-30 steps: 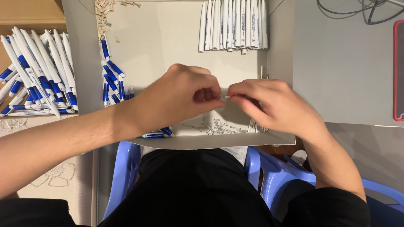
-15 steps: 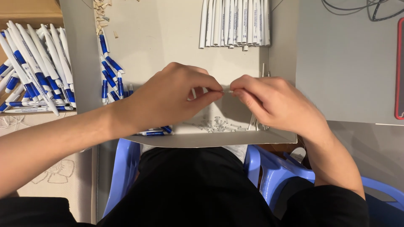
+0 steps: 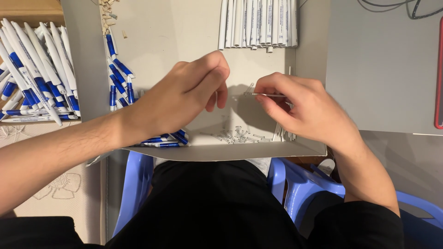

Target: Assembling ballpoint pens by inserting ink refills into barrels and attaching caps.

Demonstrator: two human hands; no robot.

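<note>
Presently, a thin pen refill (image 3: 265,95) is pinched in the right hand (image 3: 300,108) above the white tray (image 3: 184,27); the left hand (image 3: 184,97) is curled, its contents hidden, near blue pen parts (image 3: 119,76).

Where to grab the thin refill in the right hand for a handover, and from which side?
Grip the refill at its free left end, coming from the left. It lies roughly level; the right hand pinches its right part, so only the left end shows bare. The left hand hovers close, apart.
</note>
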